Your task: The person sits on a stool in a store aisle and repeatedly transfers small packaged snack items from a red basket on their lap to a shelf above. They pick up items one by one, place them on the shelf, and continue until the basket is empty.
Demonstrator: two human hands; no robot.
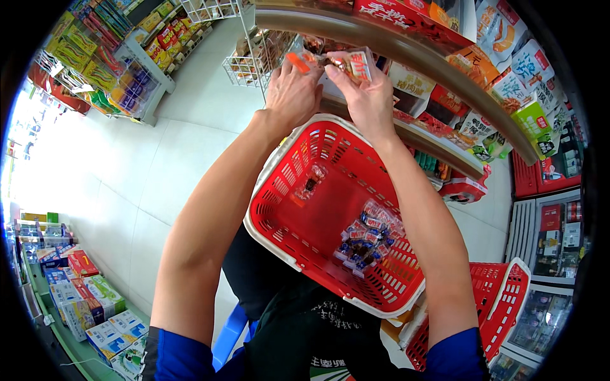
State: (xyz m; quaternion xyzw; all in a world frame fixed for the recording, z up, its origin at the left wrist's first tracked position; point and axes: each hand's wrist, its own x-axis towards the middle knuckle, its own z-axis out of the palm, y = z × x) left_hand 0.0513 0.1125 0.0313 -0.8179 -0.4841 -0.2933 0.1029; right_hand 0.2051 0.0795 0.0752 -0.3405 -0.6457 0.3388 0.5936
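Note:
Both my hands are raised at the shelf edge, past the far rim of a red shopping basket (254, 219). My left hand (289, 94) has its fingers closed on a small clear packet with an orange end (304, 62). Between the thumb and fingers of my right hand (370, 105) is a small clear packet with a red and white label (358, 66). Inside the basket, a pile of small wrapped snack packets (368, 236) lies on the right, blue and red on clear wrap. A separate clear packet with dark contents (311, 184) lies at the far left.
Shelves with a brown rail (438, 57) and many snack bags run along the right. A second red basket (508, 292) stands at the lower right. A white wire rack (244, 68) is beside the shelf. Boxed drinks (105, 295) line the lower left; a blue stool (230, 336) is below me.

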